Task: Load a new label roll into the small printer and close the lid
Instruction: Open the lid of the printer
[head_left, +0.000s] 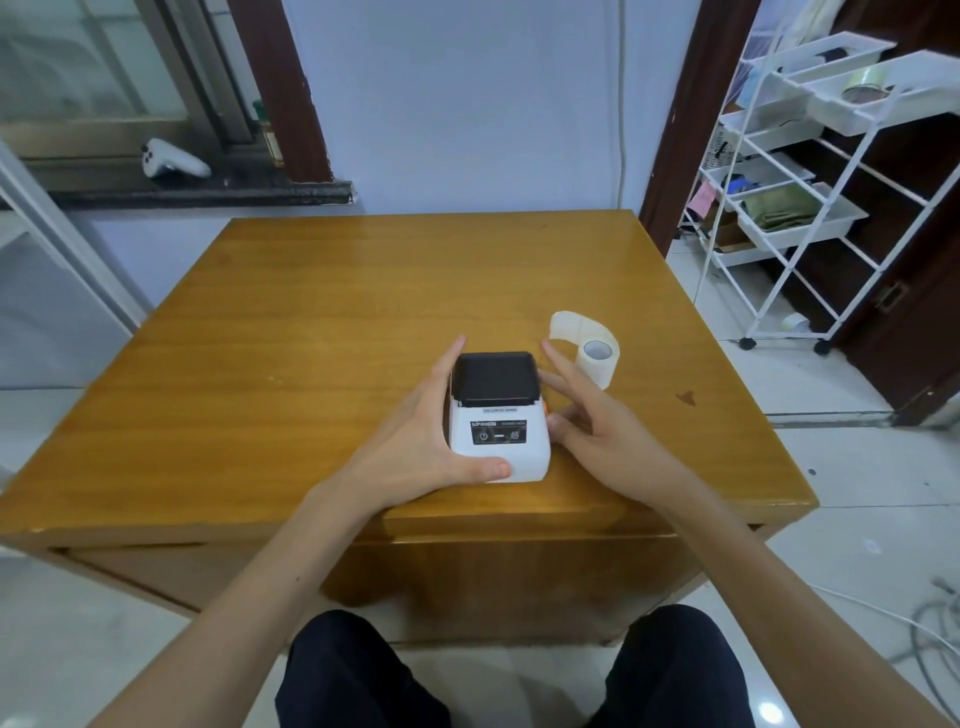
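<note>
Because the lid is down and the label roll (597, 358) lies outside on the table (311, 322), judged an opening step: nothing loaded yet. Printer (497, 415) sat close to the near edge of the table, a little right of its middle, white body toward the wearer, black lid (493, 378) toward the far edge. Left hand (431, 431) cupped against the printer's left side, fingers flat along the wall, thumb wrapped round the near front corner: a bracing hold, likely to keep the body from sliding while the other side is worked. Right hand (597, 421) spread and holding nothing, index finger raised toward the roll, lower fingers curled in at the printer's right wall beside a small orange part, possibly the lid release, though too small to tell. Roll just beside the printer's far right corner, on its side with the core facing the camera, a loose tail of labels curling up and back. Within easy reach of the right hand, apart from it. Wide bare wood beyond and to the left; only a narrow strip before the near edge, so little room to draw the printer closer.
</note>
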